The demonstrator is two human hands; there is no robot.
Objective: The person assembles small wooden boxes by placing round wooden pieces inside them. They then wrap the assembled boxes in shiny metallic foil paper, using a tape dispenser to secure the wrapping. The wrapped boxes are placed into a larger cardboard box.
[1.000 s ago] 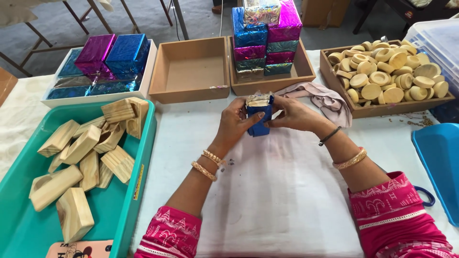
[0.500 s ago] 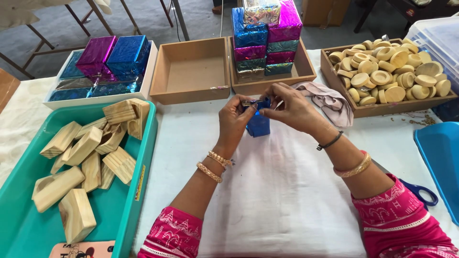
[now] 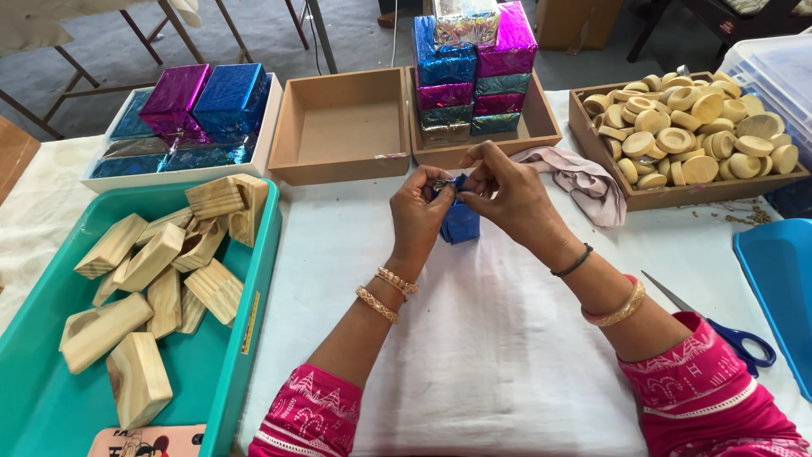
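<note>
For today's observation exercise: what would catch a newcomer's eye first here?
At centre, both hands, left and right, pinch a blue foil-wrapped block. A stack of shiny wrapped blocks stands in a brown box behind; pale wooden blocks fill the teal tray on the left.

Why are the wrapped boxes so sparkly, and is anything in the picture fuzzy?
In the head view, the stacked foil-wrapped boxes catch the light and glint in spots; the blue-wrapped block, held between the left hand and right hand, looks duller; shadows on the white cloth are soft; nothing looks fuzzy, though the far table edge bends slightly.
</note>
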